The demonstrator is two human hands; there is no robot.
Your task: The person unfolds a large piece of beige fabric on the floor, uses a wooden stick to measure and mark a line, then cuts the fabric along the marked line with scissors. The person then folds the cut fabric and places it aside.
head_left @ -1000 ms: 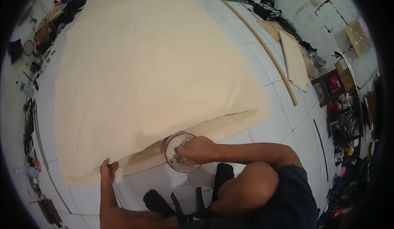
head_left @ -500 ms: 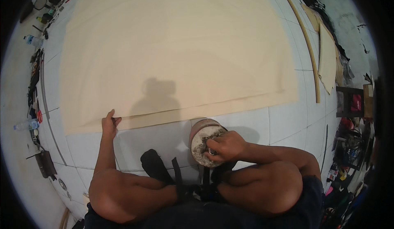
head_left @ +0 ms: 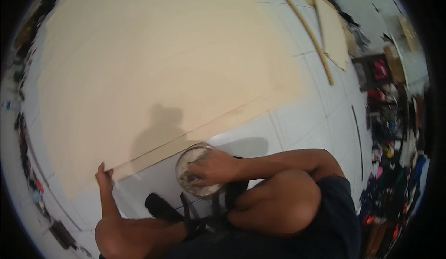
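A large cream cloth lies spread over the floor, with a narrow folded strip along its near edge. My left hand is at the left part of that edge, closed on the fold between thumb and fingers; the fingertips are partly hidden. Near the middle of the same edge stands a heavy-looking round block with a rough, stained whitish top. My right hand is closed over the block's top, around a handle mostly covered by the fingers. The block touches or overlaps the cloth's edge; I cannot tell which.
White floor tiles surround the cloth. A long tan strip and a cream folded panel lie at the far right. Clutter lines the right wall; more lies along the left. My knees and dark-shod feet are close to the block.
The view has turned, so the cloth's near edge now slants up to the right. The block, under my right hand, has moved left along this edge. My left hand stays at the fold.
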